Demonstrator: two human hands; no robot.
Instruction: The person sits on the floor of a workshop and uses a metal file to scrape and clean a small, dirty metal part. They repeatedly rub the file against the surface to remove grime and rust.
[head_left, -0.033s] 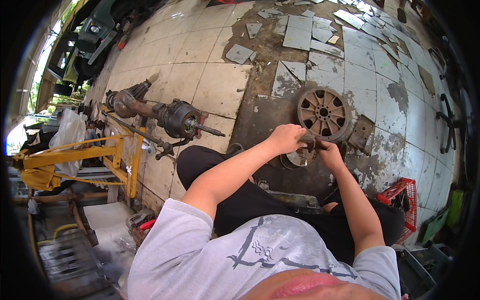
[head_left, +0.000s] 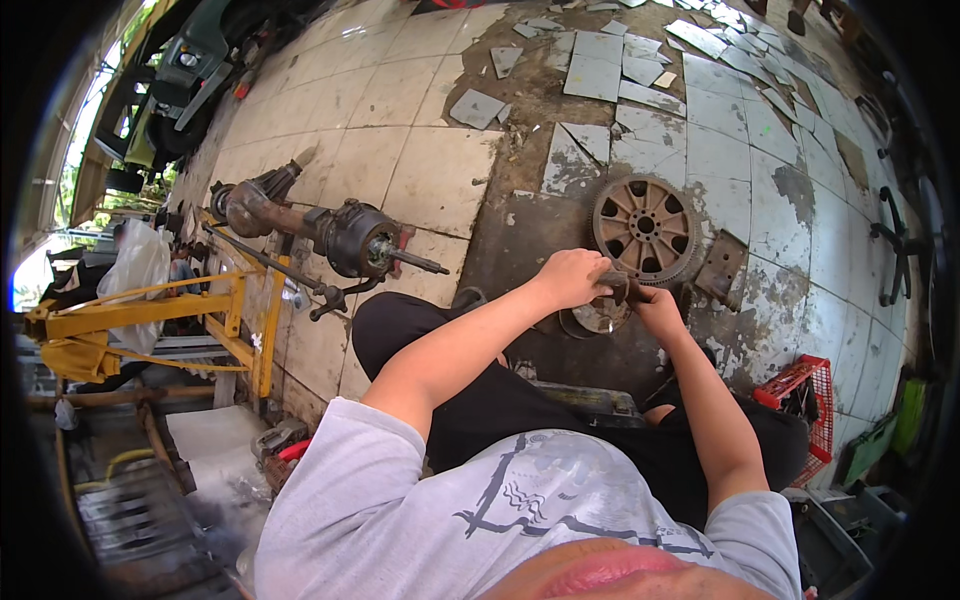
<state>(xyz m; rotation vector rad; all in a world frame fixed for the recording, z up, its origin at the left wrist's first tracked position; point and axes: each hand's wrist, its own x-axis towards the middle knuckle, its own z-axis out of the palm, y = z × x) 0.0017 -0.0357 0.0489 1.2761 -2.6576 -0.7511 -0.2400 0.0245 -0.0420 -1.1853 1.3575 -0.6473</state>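
Between my hands is a small, dark, rusty metal part [head_left: 622, 284], its exact kind hidden by the fingers. My left hand [head_left: 577, 277] is closed on its left side, with the fingers curled over the top. From the right, my right hand [head_left: 659, 311] grips the same part. Just beneath them a round metal piece with a pale flat face [head_left: 598, 319] rests close to the floor, partly covered by the hands. Beyond my hands lies a rusty toothed flywheel [head_left: 646, 228] with spokes, flat on the floor.
A flat rusty plate [head_left: 721, 269] lies right of the flywheel. On the left a greasy axle housing [head_left: 330, 236] with a protruding shaft sits near a yellow metal frame [head_left: 150, 318]. A red plastic basket [head_left: 815, 408] stands by my right knee. Broken tiles [head_left: 597, 66] litter the far floor.
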